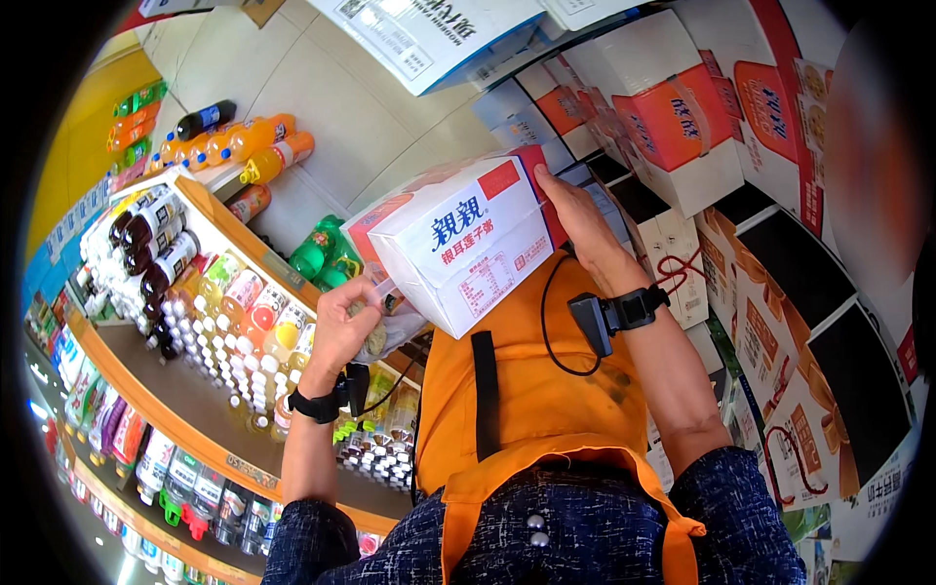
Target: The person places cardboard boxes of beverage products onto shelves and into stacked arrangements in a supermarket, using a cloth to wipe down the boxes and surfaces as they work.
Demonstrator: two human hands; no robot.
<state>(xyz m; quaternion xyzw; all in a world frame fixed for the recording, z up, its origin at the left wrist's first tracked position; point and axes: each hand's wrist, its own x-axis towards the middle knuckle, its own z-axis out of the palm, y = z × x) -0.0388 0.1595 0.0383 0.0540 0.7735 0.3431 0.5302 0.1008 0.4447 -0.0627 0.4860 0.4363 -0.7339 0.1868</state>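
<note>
A white and red carton (468,263) with printed writing is held tilted in front of my orange apron (534,365). My right hand (585,223) grips its red end at the upper right, thumb on the near edge. By the carton's lower left corner, my left hand (344,322) has its fingers curled around a crumpled pale cloth or bag (391,338); the material is hard to tell. A translucent strip (383,289) runs from these fingers towards the carton. Whether it is attached there is unclear. Each wrist wears a black strap with a small device.
Shelves of drink bottles (248,314) curve along the left, with wooden edges (241,248). Orange soda bottles (227,142) and green bottles (322,252) lie beyond. Stacked cartons (680,117) and corded gift boxes (790,417) line the right. Another carton (439,36) is at the top, above tiled floor (351,95).
</note>
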